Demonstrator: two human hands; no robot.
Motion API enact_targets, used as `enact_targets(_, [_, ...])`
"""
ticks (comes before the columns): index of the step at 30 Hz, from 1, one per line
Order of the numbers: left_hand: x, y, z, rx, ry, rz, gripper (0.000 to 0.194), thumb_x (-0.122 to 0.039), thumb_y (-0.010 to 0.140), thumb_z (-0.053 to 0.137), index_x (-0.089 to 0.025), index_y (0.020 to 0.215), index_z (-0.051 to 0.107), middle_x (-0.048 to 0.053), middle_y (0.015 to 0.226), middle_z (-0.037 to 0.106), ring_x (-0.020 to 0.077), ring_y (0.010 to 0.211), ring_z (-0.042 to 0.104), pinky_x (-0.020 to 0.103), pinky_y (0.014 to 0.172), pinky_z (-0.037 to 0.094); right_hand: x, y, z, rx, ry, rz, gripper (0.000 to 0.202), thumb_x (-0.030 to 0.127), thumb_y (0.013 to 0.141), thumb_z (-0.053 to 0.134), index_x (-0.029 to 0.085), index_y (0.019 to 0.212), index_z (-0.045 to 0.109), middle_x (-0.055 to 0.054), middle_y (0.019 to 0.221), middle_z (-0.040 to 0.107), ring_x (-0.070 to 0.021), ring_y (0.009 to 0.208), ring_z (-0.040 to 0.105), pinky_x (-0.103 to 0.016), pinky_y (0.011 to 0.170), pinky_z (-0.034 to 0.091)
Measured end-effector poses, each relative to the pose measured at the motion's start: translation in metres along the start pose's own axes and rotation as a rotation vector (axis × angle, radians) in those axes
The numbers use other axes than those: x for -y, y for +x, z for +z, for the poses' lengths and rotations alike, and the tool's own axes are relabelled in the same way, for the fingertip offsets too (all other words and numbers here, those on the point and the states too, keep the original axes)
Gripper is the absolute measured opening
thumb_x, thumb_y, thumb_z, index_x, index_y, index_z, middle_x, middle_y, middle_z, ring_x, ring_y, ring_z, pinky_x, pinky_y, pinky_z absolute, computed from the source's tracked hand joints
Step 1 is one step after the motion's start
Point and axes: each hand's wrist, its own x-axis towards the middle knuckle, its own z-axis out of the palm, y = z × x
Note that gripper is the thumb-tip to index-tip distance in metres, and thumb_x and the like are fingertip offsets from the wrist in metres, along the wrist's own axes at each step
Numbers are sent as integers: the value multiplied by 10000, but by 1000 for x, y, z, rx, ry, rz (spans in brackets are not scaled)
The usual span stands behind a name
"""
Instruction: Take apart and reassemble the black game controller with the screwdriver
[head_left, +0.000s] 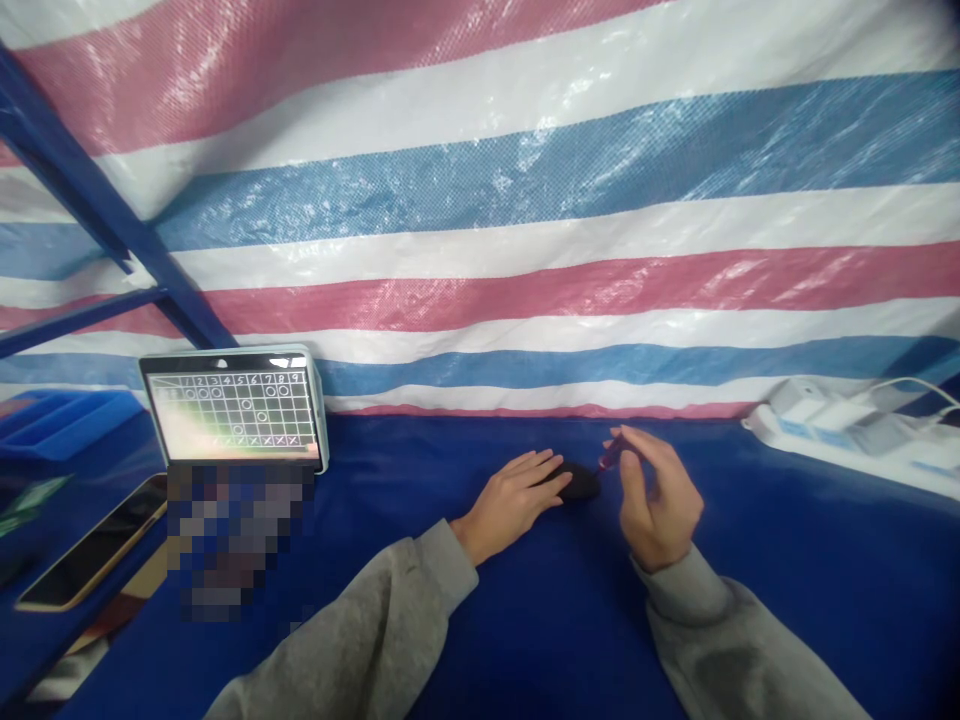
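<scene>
A black rounded object, like a computer mouse [576, 482], lies on the blue table [555, 620]. My left hand [517, 500] rests with its fingertips on the left side of it, fingers spread. To the right, my right hand [660, 495] is curled around a small dark red tool [611, 456], pinched between thumb and fingers. The tool's thin tip points down and left at the right edge of the black object. Part of the tool is hidden by my right fingers.
At the left stand a tablet [240, 410] showing a grid, a phone [97, 545] and a blue tray [67, 420]. A white power strip [862, 440] with plugs and cables lies at the right. Behind hangs a striped sheet [525, 290].
</scene>
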Motion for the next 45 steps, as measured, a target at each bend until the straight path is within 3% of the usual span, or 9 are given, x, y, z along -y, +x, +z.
enact_targets(8, [1, 0, 1, -11, -9, -6, 333, -332, 1031, 480, -198, 1304, 616, 69, 1409, 586, 183, 1351, 517, 374, 1163, 422, 3, 7, -2, -37, -109, -77, 280, 154, 866, 656, 196, 1143, 671, -74, 916, 738, -211, 890, 695, -377, 823, 578])
enact_targets(15, [2, -1, 2, 0, -14, -14, 334, -331, 1034, 476, -207, 1315, 607, 72, 1415, 580, 188, 1360, 507, 389, 1162, 423, 4, 7, -2, -3, -124, -51, 336, 145, 920, 556, 189, 1245, 633, -99, 1030, 752, -232, 1023, 694, -404, 907, 559])
enact_targets(23, [0, 0, 0, -26, -23, -5, 342, -346, 1043, 447, -196, 1299, 617, 76, 1395, 598, 193, 1343, 526, 393, 1153, 435, 5, 8, -4, -70, -202, -47, 272, 224, 855, 687, 197, 1126, 693, -92, 977, 710, -211, 905, 691, -354, 816, 565])
enact_targets(31, [0, 0, -1, -17, -35, -11, 333, -331, 1042, 456, -208, 1312, 606, 81, 1403, 590, 198, 1349, 519, 401, 1154, 436, 0, 5, -2, 5, -150, -9, 375, 188, 927, 558, 206, 1299, 603, -92, 1044, 755, -227, 997, 703, -413, 936, 527])
enact_targets(38, [0, 0, 1, 10, -16, -20, 346, -336, 1042, 454, -191, 1320, 601, 67, 1411, 585, 187, 1365, 501, 387, 1178, 405, 0, 5, -1, -61, -151, -43, 280, 248, 857, 683, 197, 1131, 655, -80, 953, 732, -222, 882, 699, -380, 809, 555])
enact_targets(45, [0, 0, -1, 0, -5, -10, 341, -333, 1044, 453, -199, 1321, 600, 65, 1418, 579, 178, 1360, 507, 379, 1168, 419, 0, 4, -3, -55, -163, -60, 344, 125, 898, 590, 210, 1228, 637, -86, 1070, 757, -221, 993, 712, -449, 976, 515])
